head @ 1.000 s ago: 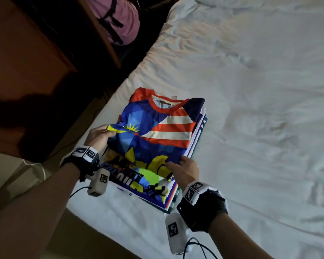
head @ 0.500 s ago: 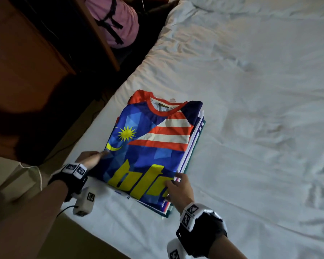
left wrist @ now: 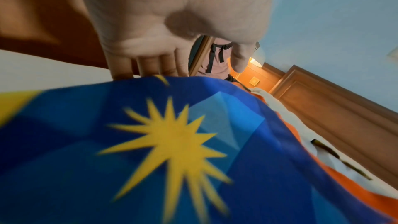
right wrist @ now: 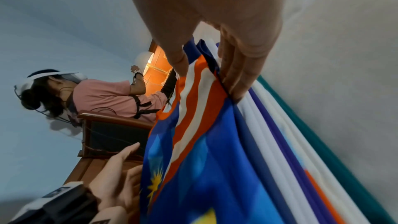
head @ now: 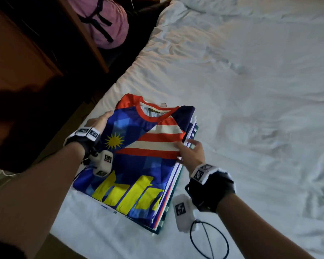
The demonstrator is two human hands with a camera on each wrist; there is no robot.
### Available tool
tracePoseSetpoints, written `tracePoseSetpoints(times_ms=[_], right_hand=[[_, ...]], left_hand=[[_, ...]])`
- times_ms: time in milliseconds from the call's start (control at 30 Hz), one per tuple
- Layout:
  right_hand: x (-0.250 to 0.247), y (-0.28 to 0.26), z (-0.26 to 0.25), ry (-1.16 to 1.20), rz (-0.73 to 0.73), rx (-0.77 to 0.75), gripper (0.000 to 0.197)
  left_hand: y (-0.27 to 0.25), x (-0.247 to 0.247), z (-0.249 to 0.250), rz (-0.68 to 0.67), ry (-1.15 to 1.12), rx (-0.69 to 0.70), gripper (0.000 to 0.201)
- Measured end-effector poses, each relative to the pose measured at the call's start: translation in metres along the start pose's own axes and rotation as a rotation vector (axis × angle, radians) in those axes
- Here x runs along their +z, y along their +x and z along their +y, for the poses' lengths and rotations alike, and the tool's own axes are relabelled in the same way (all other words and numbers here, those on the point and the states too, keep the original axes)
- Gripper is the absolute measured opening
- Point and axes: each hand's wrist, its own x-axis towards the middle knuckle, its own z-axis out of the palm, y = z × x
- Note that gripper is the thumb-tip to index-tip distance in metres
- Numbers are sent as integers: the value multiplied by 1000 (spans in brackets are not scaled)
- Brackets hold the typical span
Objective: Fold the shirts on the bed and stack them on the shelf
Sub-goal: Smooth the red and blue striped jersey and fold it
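Note:
A stack of folded shirts (head: 176, 186) lies near the left edge of the bed (head: 251, 90). The top shirt (head: 138, 156) is blue with a yellow star, red and white stripes and a red collar. My left hand (head: 101, 120) rests against the stack's upper left side with straight fingers (left wrist: 148, 67) going down behind the fabric (left wrist: 172, 142) and the thumb held apart. My right hand (head: 190, 150) is at the right side. Its thumb lies on the stripes and its straight fingers (right wrist: 239, 74) press against the layered edges (right wrist: 280, 142).
Dark wooden furniture (head: 26, 62) stands left of the bed across a narrow floor gap. Another person in a pink top (head: 105, 25) sits beyond it. A wooden headboard (left wrist: 323, 108) and a lit lamp are at the far end. White sheet spreads to the right.
The shirt's lower half has been laid flat. Both hands slid from the stack's near corners up along its sides, the left to the upper left edge and the right to the striped part.

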Motion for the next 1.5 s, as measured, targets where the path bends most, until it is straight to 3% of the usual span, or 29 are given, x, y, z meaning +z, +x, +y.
tracePoseSetpoints(times_ms=[133, 233, 300, 400, 467, 567, 733, 867, 967, 1167, 1233, 1333, 1400, 1500], right_hand=[[2, 13, -43, 15, 65, -96, 76], [-1, 24, -63, -59, 133, -188, 48], [-5, 30, -68, -106, 152, -254, 39], [-8, 32, -62, -172, 127, -238, 40], [-7, 27, -50, -171, 123, -190, 46], [-7, 10, -21, -164, 107, -162, 52], [-6, -35, 37, -181, -13, -23, 48], [3, -82, 80, -243, -127, 30, 43], [9, -106, 100, -324, -204, 44, 51], [1, -116, 114, -347, -223, 58, 43], [-12, -116, 108, -338, -241, 45, 34], [-53, -111, 83, -300, -245, -4, 23], [-97, -103, 57, -253, -252, -48, 19], [-186, -92, 17, -238, -239, -103, 18]], left_hand=[[-25, 16, 51, -19, 125, 171, 59], [-19, 27, 58, 0, 125, 294, 21], [-16, 27, 58, 13, 116, 368, 22], [-16, 27, 50, 28, 144, 390, 40], [-22, 24, 36, 56, 174, 357, 50], [-36, 6, 5, 97, 137, 265, 48], [-43, -30, -63, 85, 152, 135, 59], [-54, -50, -104, 61, 224, 108, 41], [-60, -66, -119, 22, 256, 115, 22], [-82, -75, -120, 130, 346, 224, 21], [-99, -62, -103, 213, 421, 221, 31], [-145, -15, -59, 251, 433, 369, 34], [-188, 34, -25, 176, 372, 495, 26], [-266, 124, 22, -52, 273, 581, 19]])
